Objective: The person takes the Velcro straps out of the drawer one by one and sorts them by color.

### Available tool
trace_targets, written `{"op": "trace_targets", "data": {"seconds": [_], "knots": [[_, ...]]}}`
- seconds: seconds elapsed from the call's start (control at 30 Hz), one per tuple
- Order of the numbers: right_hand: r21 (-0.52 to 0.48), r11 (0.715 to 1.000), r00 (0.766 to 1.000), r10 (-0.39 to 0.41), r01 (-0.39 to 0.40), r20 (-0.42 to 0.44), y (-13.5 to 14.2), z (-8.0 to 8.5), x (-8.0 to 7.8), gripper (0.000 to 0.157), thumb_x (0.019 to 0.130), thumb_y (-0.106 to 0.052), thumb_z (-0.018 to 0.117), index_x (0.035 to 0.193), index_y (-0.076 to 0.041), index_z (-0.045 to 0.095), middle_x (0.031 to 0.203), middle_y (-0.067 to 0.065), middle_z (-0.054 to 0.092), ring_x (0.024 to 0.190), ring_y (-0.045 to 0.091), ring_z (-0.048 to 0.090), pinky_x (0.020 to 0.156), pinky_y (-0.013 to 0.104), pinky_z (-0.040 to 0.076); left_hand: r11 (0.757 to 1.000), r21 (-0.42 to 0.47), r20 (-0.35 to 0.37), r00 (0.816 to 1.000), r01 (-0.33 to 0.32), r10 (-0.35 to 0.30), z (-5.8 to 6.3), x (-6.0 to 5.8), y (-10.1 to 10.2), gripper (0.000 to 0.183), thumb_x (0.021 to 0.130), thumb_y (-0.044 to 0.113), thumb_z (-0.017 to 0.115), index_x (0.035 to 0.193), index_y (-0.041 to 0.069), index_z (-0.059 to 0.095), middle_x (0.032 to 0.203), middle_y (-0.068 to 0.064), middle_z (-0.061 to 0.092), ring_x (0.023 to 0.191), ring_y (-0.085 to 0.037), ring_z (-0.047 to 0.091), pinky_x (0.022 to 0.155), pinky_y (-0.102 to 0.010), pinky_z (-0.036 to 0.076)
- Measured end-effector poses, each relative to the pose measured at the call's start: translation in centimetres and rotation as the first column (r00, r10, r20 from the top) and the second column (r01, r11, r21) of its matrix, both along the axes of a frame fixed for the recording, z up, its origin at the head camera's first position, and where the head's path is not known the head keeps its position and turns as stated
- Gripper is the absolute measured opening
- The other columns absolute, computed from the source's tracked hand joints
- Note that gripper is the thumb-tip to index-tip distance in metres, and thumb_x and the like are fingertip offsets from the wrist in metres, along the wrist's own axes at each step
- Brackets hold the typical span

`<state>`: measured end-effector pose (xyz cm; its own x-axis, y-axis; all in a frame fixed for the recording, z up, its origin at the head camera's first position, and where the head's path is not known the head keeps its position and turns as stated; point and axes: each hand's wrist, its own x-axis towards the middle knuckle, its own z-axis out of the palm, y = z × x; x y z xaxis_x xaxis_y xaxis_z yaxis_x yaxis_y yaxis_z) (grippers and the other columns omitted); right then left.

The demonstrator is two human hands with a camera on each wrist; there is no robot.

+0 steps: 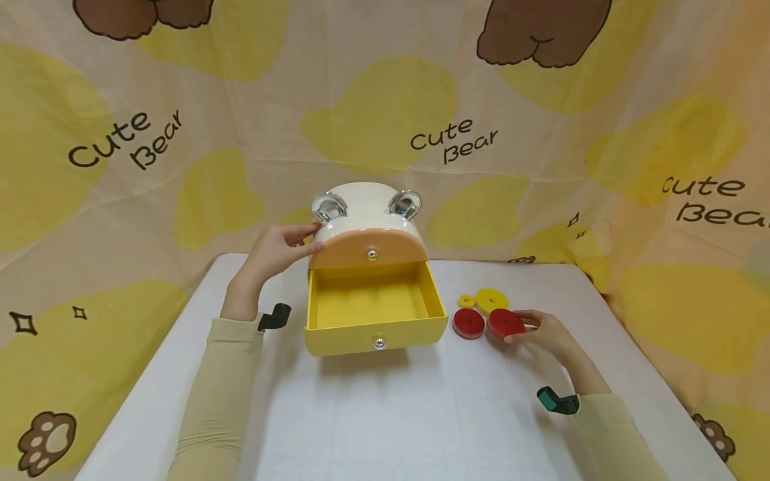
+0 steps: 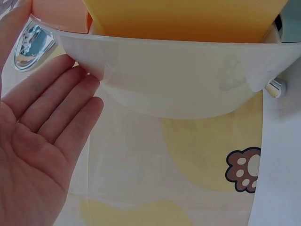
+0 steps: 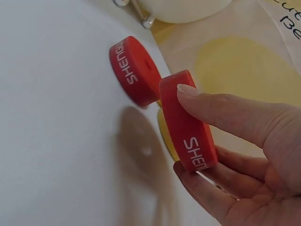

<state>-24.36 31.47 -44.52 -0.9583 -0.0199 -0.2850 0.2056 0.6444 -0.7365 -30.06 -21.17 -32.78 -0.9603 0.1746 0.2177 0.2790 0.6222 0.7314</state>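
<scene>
Just right of the pulled-out yellow drawer [image 1: 343, 339], at the white table [image 1: 373, 421], the right hand [image 1: 549, 332] grips a red roll [image 1: 504, 323] by its rim between thumb and fingers; whether it is fully off the table, I cannot tell. Another red roll [image 1: 468, 323], a big yellow roll [image 1: 492, 300] and a small yellow roll [image 1: 466, 300] lie near it. The left hand [image 1: 278, 252] has its fingers straight, tips touching the side of the cabinet [image 1: 367, 206], seemingly to steady it. Picking up the gripped roll looks to be the step in hand; the next move calls for a firm pinch and a lift that misses the neighbouring rolls.
</scene>
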Motion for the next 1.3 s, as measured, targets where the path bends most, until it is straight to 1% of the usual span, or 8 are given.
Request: {"op": "trace_targets", "data": {"seconds": [0.17, 0.37, 0.63, 0.87, 1.1, 1.3], "knots": [[0.028, 0.999, 1.0, -0.027, 0.027, 0.013, 0.3, -1.0, -0.1, 0.088, 0.072, -0.04, 0.081, 0.141, -0.004, 0.04, 0.14, 0.024, 0.043, 0.126, 0.042, 0.04, 0.096, 0.052, 0.047, 1.0, 0.005, -0.007, 1.0, 0.0, 0.0, -0.1, 0.0, 0.0, 0.064, 0.074, 0.058, 0.072, 0.128, 0.025, 0.062, 0.134, -0.001, 0.058, 0.115, -0.028, 0.059, 0.095, -0.045, 0.049], [0.054, 0.997, 0.998, -0.057, 0.056, 0.02, 0.0, -1.6, 0.0, 0.086, 0.074, -0.038, 0.08, 0.142, -0.004, 0.04, 0.14, 0.024, 0.043, 0.125, 0.042, 0.041, 0.096, 0.052, 0.047, 1.0, 0.008, -0.003, 1.0, -0.001, 0.001, -0.1, 0.0, 0.0, 0.065, 0.074, 0.059, 0.072, 0.129, 0.026, 0.061, 0.134, 0.0, 0.058, 0.115, -0.028, 0.059, 0.096, -0.046, 0.049], [0.05, 0.998, 0.999, -0.049, 0.049, -0.01, -0.3, -2.3, -0.3, 0.084, 0.075, -0.036, 0.079, 0.142, -0.005, 0.039, 0.14, 0.024, 0.044, 0.124, 0.042, 0.043, 0.096, 0.049, 0.048, 1.0, -0.001, -0.001, 1.0, -0.003, 0.003, -0.1, 0.1, 0.0, 0.066, 0.074, 0.06, 0.071, 0.13, 0.026, 0.06, 0.136, 0.0, 0.056, 0.116, -0.03, 0.059, 0.096, -0.047, 0.048], [0.04, 0.998, 0.999, -0.039, 0.04, -0.027, -0.4, -2.5, -0.1, 0.088, 0.074, -0.04, 0.08, 0.143, -0.006, 0.039, 0.141, 0.024, 0.043, 0.125, 0.042, 0.042, 0.098, 0.051, 0.046, 1.0, 0.001, -0.001, 1.0, -0.006, 0.006, -0.1, 0.0, 0.0, 0.065, 0.074, 0.06, 0.071, 0.129, 0.027, 0.061, 0.135, 0.0, 0.057, 0.115, -0.029, 0.059, 0.096, -0.046, 0.049], [0.051, 0.998, 0.999, -0.033, 0.035, -0.042, -0.4, -2.3, 0.3, 0.085, 0.076, -0.039, 0.079, 0.142, -0.003, 0.039, 0.14, 0.026, 0.044, 0.124, 0.042, 0.042, 0.098, 0.053, 0.045, 1.0, 0.01, -0.003, 1.0, 0.0, 0.0, -0.2, -0.1, 0.0, 0.064, 0.075, 0.059, 0.071, 0.129, 0.026, 0.061, 0.135, 0.0, 0.057, 0.115, -0.029, 0.059, 0.096, -0.046, 0.049], [0.061, 0.998, 0.998, -0.024, 0.028, -0.062, -0.5, -2.7, 0.2, 0.084, 0.076, -0.038, 0.078, 0.142, -0.003, 0.039, 0.14, 0.026, 0.045, 0.124, 0.041, 0.042, 0.101, 0.053, 0.043, 1.0, 0.013, -0.001, 1.0, -0.001, 0.001, -0.2, -0.1, 0.0, 0.063, 0.075, 0.058, 0.071, 0.129, 0.026, 0.061, 0.135, 0.0, 0.056, 0.117, -0.029, 0.058, 0.097, -0.046, 0.048]]}}
